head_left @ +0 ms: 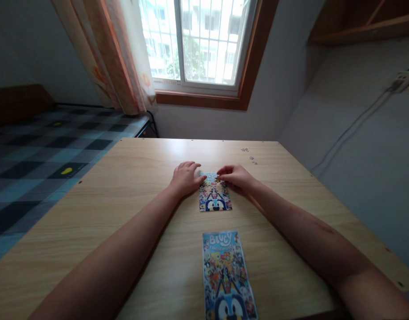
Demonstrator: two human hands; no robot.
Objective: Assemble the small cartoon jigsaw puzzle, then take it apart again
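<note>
A small jigsaw puzzle [215, 202], with a blue cartoon dog along its lower edge, lies on the wooden table. Bare wood shows through gaps in its middle and upper right. My left hand [187, 178] rests at its upper left, fingers spread and the thumb touching the edge. At the upper right, my right hand [236, 176] is closed in a pinch over the puzzle, on what looks like a puzzle piece [219, 179], mostly hidden by the fingertips. Nearer to me lies a picture sheet [226, 271] marked "Bluey", showing the same dog.
Several loose puzzle pieces [252, 158] lie near the far right of the table [124, 200]. A bed with a checked cover [64, 146] stands to the left. Beyond the table are a window [207, 49] and a curtain [114, 58]; a cable [354, 118] hangs on the right wall.
</note>
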